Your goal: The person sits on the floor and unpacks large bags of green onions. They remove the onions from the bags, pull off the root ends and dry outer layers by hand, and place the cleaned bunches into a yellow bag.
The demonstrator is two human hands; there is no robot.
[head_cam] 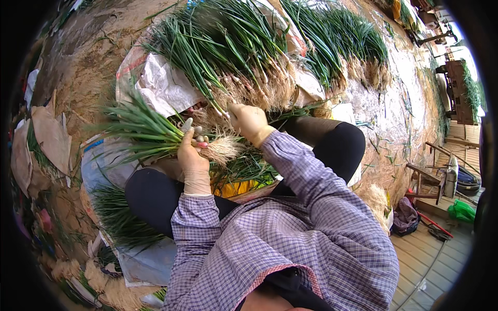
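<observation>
My left hand (192,152), in a pale thin glove, grips a bunch of scallion-like greens (155,134). Their green tops point left; white and pinkish bulbs and pale stringy roots (225,149) stick out to the right. My right hand (249,120), gloved too, is curled with its fingertips at the bulb ends of a few long stalks (213,102). These stalks reach down from a large pile of the same greens (218,39), whose roots face me. The right fingertips are partly hidden.
Woven plastic sacks (165,83) lie under the pile. A second pile (346,35) is farther right. More greens (120,217) rest on a sheet (149,260) by my left knee. A wooden stool (426,177) and a green plastic bag (462,211) are at the right.
</observation>
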